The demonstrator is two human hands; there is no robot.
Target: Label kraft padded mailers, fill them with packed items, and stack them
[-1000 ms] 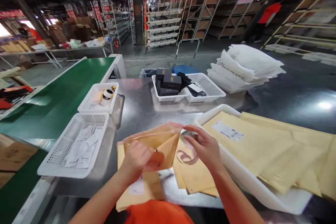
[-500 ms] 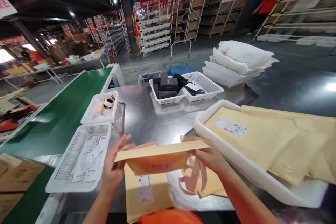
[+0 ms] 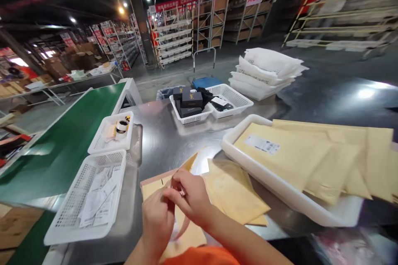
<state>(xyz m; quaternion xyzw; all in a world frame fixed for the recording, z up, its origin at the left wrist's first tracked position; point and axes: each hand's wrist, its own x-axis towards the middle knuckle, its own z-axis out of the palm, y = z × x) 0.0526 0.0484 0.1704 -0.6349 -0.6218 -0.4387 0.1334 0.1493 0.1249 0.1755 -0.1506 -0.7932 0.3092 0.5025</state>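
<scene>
My left hand (image 3: 158, 213) and my right hand (image 3: 192, 193) meet above a yellow padded envelope (image 3: 155, 183) at the front of the metal table. Fingers of both hands are pinched together around a thin pinkish strip (image 3: 184, 228), which hangs down below them. The envelope's flap (image 3: 189, 161) stands up behind my right hand. To the right lie more yellow envelopes (image 3: 236, 190), overlapping on the table. My hands hide the middle of the envelope beneath them.
A white tub (image 3: 267, 182) of yellow mailers stands at right. White baskets (image 3: 66, 198) (image 3: 96, 136) line the left side beside a green conveyor belt (image 3: 65, 132). Further back are black boxes (image 3: 192, 99) in a basket and stacked white packages (image 3: 264, 68).
My hands have come together from the envelope's two sides and now pinch the strip. The strip has left the envelopes on the right. The raised envelope has been lowered. The view has shifted.
</scene>
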